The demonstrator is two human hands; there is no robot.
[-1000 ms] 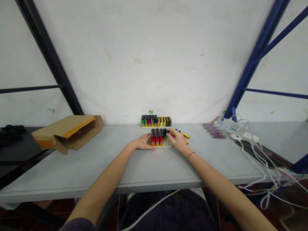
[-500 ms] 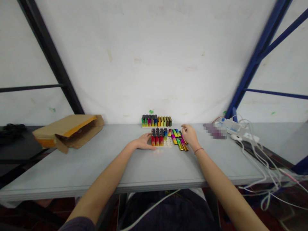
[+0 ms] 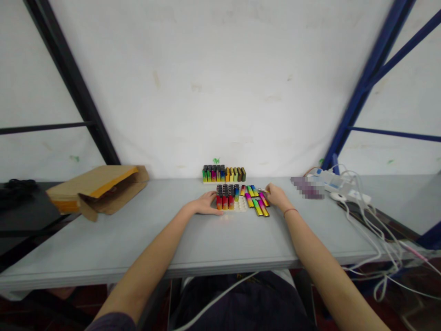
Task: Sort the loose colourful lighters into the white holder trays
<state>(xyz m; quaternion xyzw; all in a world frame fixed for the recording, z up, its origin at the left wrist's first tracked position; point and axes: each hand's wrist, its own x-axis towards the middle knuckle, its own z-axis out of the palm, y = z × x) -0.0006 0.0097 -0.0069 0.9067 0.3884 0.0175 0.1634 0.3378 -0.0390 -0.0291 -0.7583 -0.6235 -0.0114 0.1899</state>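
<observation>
Centre of frame, on the grey table (image 3: 138,239): near tray (image 3: 241,205), white, with upright lighters filling its left part and empty sockets on the right.

Left hand (image 3: 206,202) lies flat and open on the table, palm down. Its fingertips touch the tray's left edge, and it holds nothing.

Loose lighters (image 3: 257,201), rainbow-coloured, lie flat in a small fan just right of the tray, touching or nearly touching its right edge.

Right hand (image 3: 277,196) sits just right of this fan, fingers curled toward its upper end. A yellowish lighter end shows right at the fingertips (image 3: 268,190). It is too small to tell whether the fingers pinch it or only touch it. The other loose lighters lie free, left of and below the fingertips. A thin red band is on the right wrist.

Far tray (image 3: 223,174) stands just above the near tray, against the white wall, with a full row of upright lighters. It is apart from both hands.

Left of frame: an open cardboard box (image 3: 98,186) on its side, well apart from the left hand.

Right of frame: a power strip (image 3: 329,179) with white cables trailing off the table edge, and a blurred patch between it and the right hand.
</observation>
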